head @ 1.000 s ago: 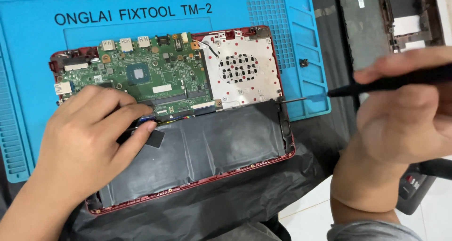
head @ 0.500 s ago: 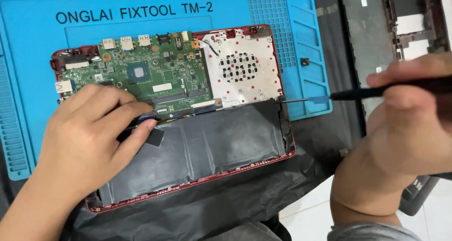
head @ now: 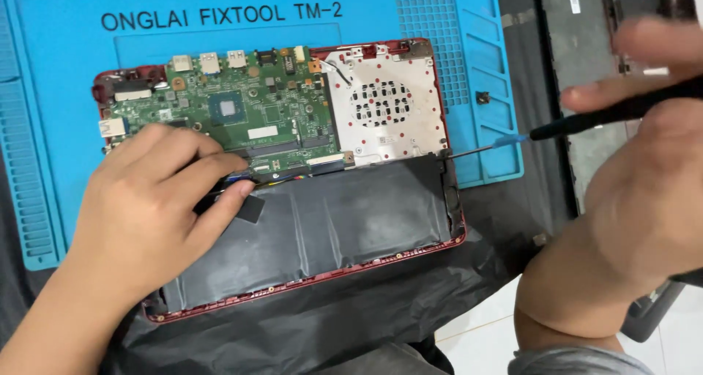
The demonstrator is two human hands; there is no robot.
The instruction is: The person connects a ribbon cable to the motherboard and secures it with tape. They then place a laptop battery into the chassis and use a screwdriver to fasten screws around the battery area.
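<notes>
Red-shelled laptop [head: 307,283] lay open-backed on the blue repair mat [head: 66,75], bottom cover already off; green mainboard [head: 242,111], silver heat shield [head: 384,100] and black battery [head: 344,221] were all exposed. Judging by that, opening was done; battery was still seated in its bay, so lifting it out looked unfinished, prob. w/ fasteners left. Whether the battery cable was unplugged: can't tell, fingers hid it.

Left hand [head: 157,214] rested palm-down on the battery's top left corner, fingers curled, pinching a small dark piece at the board edge. Right hand [head: 644,192] came in from the right, clenched round a black-handled screwdriver [head: 586,119], held near-level, thin tip at the battery's upper right corner by the shell rim.
</notes>
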